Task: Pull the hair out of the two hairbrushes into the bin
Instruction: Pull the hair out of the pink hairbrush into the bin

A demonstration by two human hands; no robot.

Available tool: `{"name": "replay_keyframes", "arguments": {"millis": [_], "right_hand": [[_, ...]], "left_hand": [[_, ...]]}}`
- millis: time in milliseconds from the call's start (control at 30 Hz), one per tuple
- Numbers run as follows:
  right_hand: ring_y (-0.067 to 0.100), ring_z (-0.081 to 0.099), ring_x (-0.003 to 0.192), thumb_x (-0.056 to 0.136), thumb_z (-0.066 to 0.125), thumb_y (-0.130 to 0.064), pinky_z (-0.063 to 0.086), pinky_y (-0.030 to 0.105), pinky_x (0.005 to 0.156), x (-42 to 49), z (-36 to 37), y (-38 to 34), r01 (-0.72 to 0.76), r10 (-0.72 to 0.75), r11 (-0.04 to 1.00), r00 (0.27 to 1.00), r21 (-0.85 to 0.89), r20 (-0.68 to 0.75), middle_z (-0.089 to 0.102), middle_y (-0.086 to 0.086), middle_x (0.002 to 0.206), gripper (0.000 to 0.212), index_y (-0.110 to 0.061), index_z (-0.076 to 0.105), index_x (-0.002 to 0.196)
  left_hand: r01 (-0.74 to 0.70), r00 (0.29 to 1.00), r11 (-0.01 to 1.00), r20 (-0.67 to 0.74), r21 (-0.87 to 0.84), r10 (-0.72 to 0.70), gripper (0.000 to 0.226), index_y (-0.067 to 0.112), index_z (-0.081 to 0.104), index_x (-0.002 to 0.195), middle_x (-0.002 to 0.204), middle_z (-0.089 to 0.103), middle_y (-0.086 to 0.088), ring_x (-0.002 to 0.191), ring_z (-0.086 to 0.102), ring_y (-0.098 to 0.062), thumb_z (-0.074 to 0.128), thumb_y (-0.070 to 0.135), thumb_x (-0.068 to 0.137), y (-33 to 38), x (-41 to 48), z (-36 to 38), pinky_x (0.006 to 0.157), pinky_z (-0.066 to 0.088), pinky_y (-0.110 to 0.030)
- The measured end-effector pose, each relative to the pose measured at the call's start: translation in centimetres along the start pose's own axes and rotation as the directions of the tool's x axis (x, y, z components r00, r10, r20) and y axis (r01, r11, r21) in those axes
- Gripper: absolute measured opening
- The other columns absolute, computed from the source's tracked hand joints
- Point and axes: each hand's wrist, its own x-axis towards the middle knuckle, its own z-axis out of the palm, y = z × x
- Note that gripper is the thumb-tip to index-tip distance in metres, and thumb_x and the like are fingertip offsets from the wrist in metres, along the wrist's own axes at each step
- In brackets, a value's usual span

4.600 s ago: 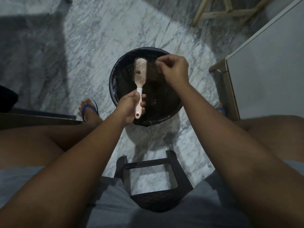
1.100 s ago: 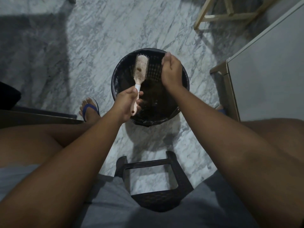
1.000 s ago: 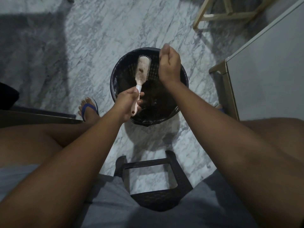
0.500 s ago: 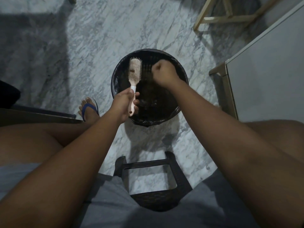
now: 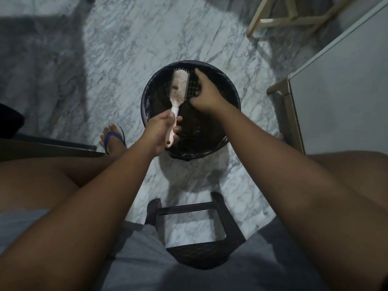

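Note:
My left hand (image 5: pixel 161 133) grips the pink handle of a pale hairbrush (image 5: pixel 179 87) and holds it bristles-up over the left half of a round black bin (image 5: pixel 147 97). A small brown clump of hair (image 5: pixel 175 88) sits among the bristles. My right hand (image 5: pixel 206 95) hovers over the bin just right of the brush head, palm down, with its fingers loosely spread toward the far rim and nothing visible in them. Dark hair lies inside the bin. Only this one brush is in view.
The bin stands on a marble floor (image 5: pixel 126 49). A black stool (image 5: pixel 195 227) is between my knees. A white cabinet (image 5: pixel 340 91) stands at the right, a wooden frame (image 5: pixel 294 19) at the far right, and my foot in a blue sandal (image 5: pixel 113 137) left of the bin.
My right hand was a closed fist beside the brush head; now its fingers are spread over the bin. The brush has tilted slightly to the right in my left hand.

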Motion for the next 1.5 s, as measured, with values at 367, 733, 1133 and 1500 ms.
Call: {"name": "replay_keyframes", "arguments": {"millis": [367, 733, 1133, 1500], "right_hand": [[0.013, 0.054, 0.105, 0.062, 0.083, -0.060, 0.052, 0.029, 0.089, -0.7, 1.6, -0.3, 0.260, -0.312, 0.932, 0.931, -0.254, -0.191, 0.050, 0.002, 0.114, 0.080, -0.027, 0.061, 0.131], [0.010, 0.065, 0.080, 0.083, 0.076, -0.023, 0.053, 0.028, 0.075, -0.6, 1.4, -0.3, 0.312, -0.358, 0.932, 0.879, -0.186, -0.317, 0.074, 0.006, 0.088, 0.015, -0.014, 0.081, 0.095], [0.009, 0.066, 0.074, 0.089, 0.071, -0.023, 0.055, 0.026, 0.069, -0.3, -2.5, -3.3, 0.444, -0.199, 0.890, 0.576, 0.099, -0.793, 0.072, 0.002, 0.081, 0.013, -0.011, 0.074, 0.085], [0.035, 0.047, 0.134, 0.101, 0.045, -0.026, 0.035, 0.035, 0.110, -1.3, -0.1, 1.6, -0.172, 0.141, 0.975, 0.969, -0.141, -0.203, 0.049, 0.022, 0.144, 0.058, -0.001, 0.030, 0.151]], "left_hand": [[-0.008, 1.000, 1.000, 0.018, 0.011, 0.008, 0.030, 0.016, 0.057, 0.130, 0.100, 0.059, -0.003, 0.058, 0.048, -0.010, 0.046, 0.020, 0.103, 0.1, 0.0, 0.3, 0.048, 0.040, -0.025], [0.011, 0.998, 1.000, 0.064, -0.020, -0.009, 0.024, 0.022, 0.063, 0.110, 0.094, 0.057, -0.002, 0.057, 0.045, -0.009, 0.042, 0.014, 0.104, -0.1, -0.8, 0.9, 0.047, 0.037, -0.022], [0.032, 0.999, 0.993, -0.025, -0.115, -0.035, 0.021, 0.007, 0.053, 0.117, 0.087, 0.053, -0.001, 0.057, 0.043, -0.009, 0.040, 0.017, 0.104, 0.1, -0.2, -0.2, 0.041, 0.036, -0.020], [0.006, 1.000, 0.998, 0.001, -0.058, -0.006, 0.025, 0.010, 0.059, 0.122, 0.096, 0.060, -0.003, 0.057, 0.046, -0.010, 0.044, 0.016, 0.103, 0.3, -0.5, 0.2, 0.045, 0.038, -0.022]]}}
